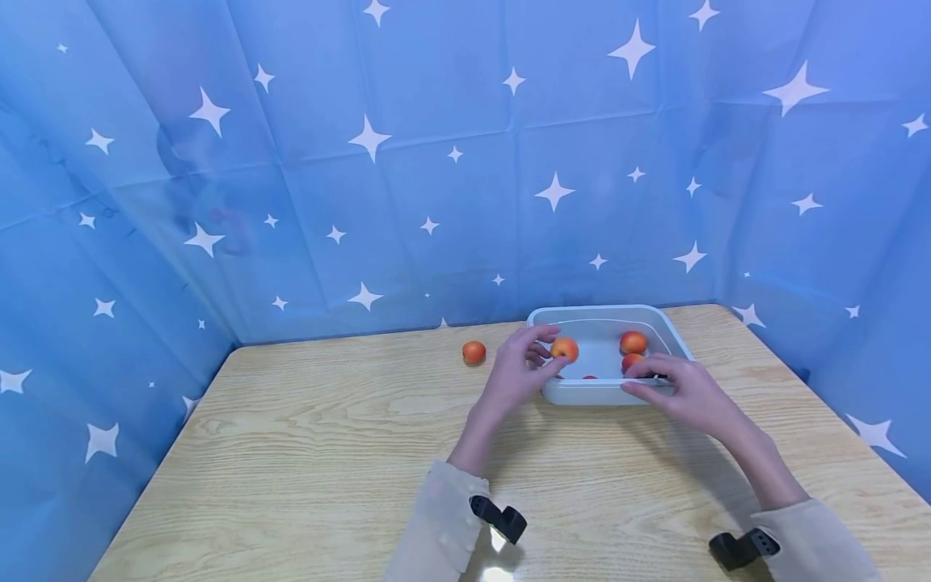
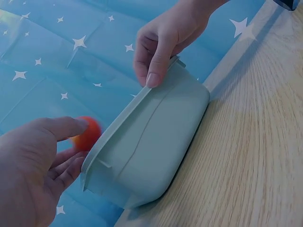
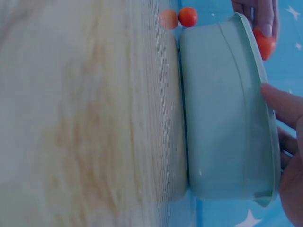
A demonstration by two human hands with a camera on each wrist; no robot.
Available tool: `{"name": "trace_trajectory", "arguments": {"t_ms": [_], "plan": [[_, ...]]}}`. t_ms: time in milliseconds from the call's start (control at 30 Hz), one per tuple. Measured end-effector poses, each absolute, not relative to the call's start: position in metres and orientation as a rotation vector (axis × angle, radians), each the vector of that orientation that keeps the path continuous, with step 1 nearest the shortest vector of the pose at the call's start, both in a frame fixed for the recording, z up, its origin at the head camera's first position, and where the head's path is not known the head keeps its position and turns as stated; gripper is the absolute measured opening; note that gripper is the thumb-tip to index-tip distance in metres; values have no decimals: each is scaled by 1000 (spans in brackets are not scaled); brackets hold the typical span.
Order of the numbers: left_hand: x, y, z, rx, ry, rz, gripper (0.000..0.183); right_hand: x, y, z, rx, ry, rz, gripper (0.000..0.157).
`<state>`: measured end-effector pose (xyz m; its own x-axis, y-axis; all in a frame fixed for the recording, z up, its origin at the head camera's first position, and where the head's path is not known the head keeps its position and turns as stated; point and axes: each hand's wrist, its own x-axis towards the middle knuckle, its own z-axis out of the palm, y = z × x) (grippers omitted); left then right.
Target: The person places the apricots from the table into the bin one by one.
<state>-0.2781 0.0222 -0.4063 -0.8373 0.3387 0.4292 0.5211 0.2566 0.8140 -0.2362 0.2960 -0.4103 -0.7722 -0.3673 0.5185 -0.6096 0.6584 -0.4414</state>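
Observation:
My left hand point(image 1: 518, 368) pinches a small round orange-red fruit point(image 1: 564, 349) between thumb and fingers, just above the left end of a pale blue-green plastic tub point(image 1: 592, 394). In the left wrist view this fruit point(image 2: 87, 134) shows close beside the rim. My right hand point(image 1: 680, 392) grips the tub's near rim toward its right end, thumb outside and fingers reaching over to the inside. Inside the tub lie more fruits, one orange-red fruit point(image 1: 634, 343) at the right and another red fruit point(image 1: 631, 363) next to the right fingers. The near wall partly hides others.
One orange-red fruit point(image 1: 474, 352) lies on the wooden table point(image 1: 305, 453), left of the tub near the back edge. A blue curtain point(image 1: 436, 162) with white stars hangs behind and along the sides. Each sleeve carries a black wrist device point(image 1: 498, 518).

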Motion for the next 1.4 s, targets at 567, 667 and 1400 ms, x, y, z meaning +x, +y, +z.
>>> {"name": "trace_trajectory", "arguments": {"t_ms": [567,667,1400], "plan": [[-278,18,-406,-798,-2303,-1577,39,-237,296,-410,765,-2498,870,21],[-278,15,-406,-785,-2299,-1569,40,-236,297,-410,770,-2499,870,22],[-287,-20,-421,-683,-2351,-1397,43,-236,297,-411,770,-2505,870,19]]}}
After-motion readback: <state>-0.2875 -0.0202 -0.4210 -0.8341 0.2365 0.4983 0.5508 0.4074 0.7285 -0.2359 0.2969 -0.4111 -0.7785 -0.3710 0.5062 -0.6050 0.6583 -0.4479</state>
